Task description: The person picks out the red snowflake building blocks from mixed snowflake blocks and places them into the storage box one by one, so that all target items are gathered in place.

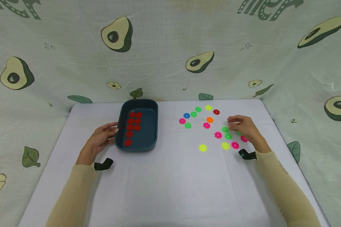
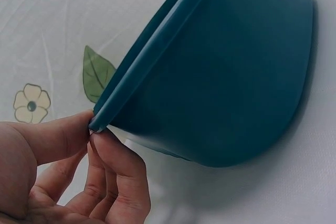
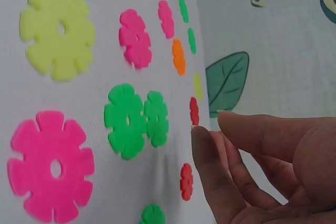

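My left hand [image 1: 99, 140] pinches the rim of a dark blue-green rectangular tray [image 1: 150, 148] between thumb and fingers, at its left side. Several red notched plastic discs [image 1: 128, 142] lie inside the tray. Over the right part of the table hovers my right hand [image 1: 245, 127], holding nothing, with a gap between thumb and forefinger. Close to its fingertips lies a red disc [image 3: 186, 182], mostly covered by the hand in the head view. Another red disc [image 1: 216, 112] lies farther back, and two touching green discs [image 3: 126, 121] are nearby.
Loose discs are spread over the table's right half: pink [image 1: 218, 135], yellow [image 1: 203, 148], orange [image 1: 210, 119], blue [image 1: 186, 115] and green ones. The white table [image 1: 170, 183] backs onto a hanging cloth [image 1: 159, 69] printed with avocados.
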Tool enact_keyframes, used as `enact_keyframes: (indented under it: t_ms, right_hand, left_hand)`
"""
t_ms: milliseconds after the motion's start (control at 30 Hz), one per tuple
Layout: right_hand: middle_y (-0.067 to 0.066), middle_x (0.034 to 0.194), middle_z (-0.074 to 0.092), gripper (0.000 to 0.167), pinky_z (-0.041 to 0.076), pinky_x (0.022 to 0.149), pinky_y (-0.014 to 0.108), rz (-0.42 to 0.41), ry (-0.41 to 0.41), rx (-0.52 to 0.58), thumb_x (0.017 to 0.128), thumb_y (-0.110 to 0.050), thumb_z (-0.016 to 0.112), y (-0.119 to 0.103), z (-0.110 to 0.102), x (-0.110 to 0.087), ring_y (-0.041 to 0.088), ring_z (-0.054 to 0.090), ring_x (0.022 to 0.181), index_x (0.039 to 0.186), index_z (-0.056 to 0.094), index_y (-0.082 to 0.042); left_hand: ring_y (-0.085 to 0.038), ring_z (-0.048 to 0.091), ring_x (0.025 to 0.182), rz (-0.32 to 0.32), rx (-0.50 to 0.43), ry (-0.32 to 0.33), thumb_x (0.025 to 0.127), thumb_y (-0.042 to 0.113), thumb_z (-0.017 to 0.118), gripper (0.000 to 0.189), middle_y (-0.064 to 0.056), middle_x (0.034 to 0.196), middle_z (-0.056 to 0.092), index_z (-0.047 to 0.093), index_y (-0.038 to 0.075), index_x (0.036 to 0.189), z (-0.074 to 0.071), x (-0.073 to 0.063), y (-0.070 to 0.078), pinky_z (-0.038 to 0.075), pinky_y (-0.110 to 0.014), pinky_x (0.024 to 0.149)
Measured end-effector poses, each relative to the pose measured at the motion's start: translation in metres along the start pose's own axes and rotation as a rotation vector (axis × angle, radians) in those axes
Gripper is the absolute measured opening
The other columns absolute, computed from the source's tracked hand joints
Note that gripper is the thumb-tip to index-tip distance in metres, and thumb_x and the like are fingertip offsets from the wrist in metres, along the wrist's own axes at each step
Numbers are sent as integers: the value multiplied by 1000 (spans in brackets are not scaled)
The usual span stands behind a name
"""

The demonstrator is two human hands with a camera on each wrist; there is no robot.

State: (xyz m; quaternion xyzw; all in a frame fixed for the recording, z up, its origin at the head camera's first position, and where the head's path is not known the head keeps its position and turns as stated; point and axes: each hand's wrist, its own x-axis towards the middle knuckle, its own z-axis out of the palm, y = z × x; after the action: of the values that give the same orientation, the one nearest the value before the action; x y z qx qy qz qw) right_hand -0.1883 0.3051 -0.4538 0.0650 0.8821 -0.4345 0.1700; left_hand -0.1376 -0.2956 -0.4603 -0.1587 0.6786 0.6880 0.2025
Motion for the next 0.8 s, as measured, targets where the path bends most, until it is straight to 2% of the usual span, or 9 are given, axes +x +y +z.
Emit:
enact_keyframes:
  t_ms: [200, 500, 633, 800]
  right_hand:
    - [23, 148, 58, 44, 50, 85, 17, 14, 39, 18, 105, -15, 67, 10, -6, 4, 37, 57, 129, 146, 58, -1]
    - [27, 149, 53, 46, 53, 82, 11, 5, 82, 87, 107, -13, 65, 20, -13, 12, 36, 57, 125, 148, 53, 4]
    - [29, 151, 50, 48, 54, 84, 12, -1, 94, 93, 107, -12, 65, 24, -16, 15, 37, 56, 126, 149, 51, 6]
    - [28, 152, 50, 50, 52, 82, 11, 34, 120, 91, 106, -12, 66, 27, -16, 22, 38, 54, 130, 151, 51, 4]
  left_hand:
    - [-6, 62, 95, -1, -5, 2, 108, 13, 63, 60, 11, 111, 64, 39, 8, 162, 0, 0, 0, 54, -25, 82]
    - [-6, 63, 94, 8, -14, -6, 109, 10, 61, 60, 12, 109, 65, 37, 7, 163, 1, -1, -1, 54, -24, 81]
    - [-5, 63, 93, 11, -24, -10, 108, 9, 62, 59, 12, 108, 66, 39, 6, 162, 2, -2, -1, 54, -24, 81]
    - [-5, 62, 93, 13, -12, -4, 108, 11, 62, 59, 10, 109, 65, 39, 6, 162, 2, -3, 0, 54, -24, 81]
